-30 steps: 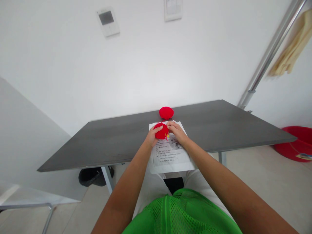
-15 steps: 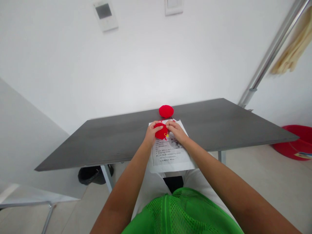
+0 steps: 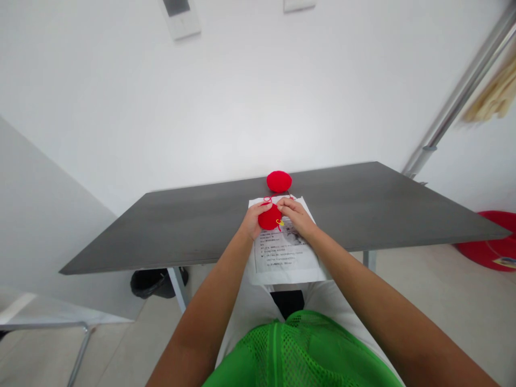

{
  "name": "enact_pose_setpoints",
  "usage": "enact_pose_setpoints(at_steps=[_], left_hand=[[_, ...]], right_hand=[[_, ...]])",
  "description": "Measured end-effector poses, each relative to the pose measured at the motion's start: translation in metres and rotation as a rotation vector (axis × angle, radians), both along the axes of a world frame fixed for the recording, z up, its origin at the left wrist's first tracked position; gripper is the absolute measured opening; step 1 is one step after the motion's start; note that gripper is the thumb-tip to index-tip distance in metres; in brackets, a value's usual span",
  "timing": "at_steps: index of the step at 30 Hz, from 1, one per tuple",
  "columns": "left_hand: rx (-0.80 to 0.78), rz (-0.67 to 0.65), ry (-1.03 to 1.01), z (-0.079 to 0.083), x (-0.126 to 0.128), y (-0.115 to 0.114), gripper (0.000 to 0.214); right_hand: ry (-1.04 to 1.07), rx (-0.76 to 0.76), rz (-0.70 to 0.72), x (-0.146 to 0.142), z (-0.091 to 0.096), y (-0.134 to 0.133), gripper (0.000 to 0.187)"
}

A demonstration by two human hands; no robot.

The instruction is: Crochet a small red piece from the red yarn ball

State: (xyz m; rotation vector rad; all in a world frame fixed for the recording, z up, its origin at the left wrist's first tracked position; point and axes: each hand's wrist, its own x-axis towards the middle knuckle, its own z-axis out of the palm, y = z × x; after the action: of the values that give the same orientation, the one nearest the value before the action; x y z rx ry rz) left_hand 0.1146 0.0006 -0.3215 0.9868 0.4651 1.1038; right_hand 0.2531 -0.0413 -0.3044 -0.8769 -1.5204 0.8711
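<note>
A small round red crocheted piece [image 3: 269, 218] with a yellow marker at its right edge is held over a printed sheet of paper [image 3: 284, 252]. My left hand [image 3: 255, 219] grips the piece from the left, fingers curled round it. My right hand [image 3: 295, 214] pinches its right side near the yellow marker. A loop of red yarn shows just above the piece. A red ball of yarn [image 3: 279, 181] lies on the dark grey table [image 3: 193, 226] just beyond the paper.
The paper hangs over the table's near edge. A black bin [image 3: 155, 281] stands under the table at the left. A red basin [image 3: 492, 244] sits on the floor at the right, beside a slanted metal pole [image 3: 455, 102]. A metal chair frame [image 3: 76, 349] shows at lower left.
Both hands stay on the red piece, with small finger shifts. The view has tilted a little, so the table and hands sit slightly right of before.
</note>
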Motion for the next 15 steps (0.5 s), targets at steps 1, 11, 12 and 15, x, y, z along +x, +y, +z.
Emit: enact_pose_setpoints(at_steps=[1, 11, 12, 15], left_hand=[[0.001, -0.007, 0.002, 0.0000, 0.0000, -0.0001, 0.029], [0.042, 0.014, 0.090, 0.0031, -0.0005, -0.0048, 0.028], [0.044, 0.004, 0.084, 0.0033, -0.0005, -0.0049, 0.029], [0.053, -0.020, 0.065, 0.0038, -0.0005, -0.0051, 0.030]], right_hand=[[0.000, -0.002, 0.000, 0.0000, 0.0002, -0.0004, 0.014], [0.009, -0.028, 0.021, 0.0054, -0.0033, 0.0033, 0.015], [0.012, -0.028, 0.022, 0.0055, -0.0034, 0.0032, 0.014], [0.017, -0.027, 0.028, 0.0052, -0.0025, 0.0019, 0.014]])
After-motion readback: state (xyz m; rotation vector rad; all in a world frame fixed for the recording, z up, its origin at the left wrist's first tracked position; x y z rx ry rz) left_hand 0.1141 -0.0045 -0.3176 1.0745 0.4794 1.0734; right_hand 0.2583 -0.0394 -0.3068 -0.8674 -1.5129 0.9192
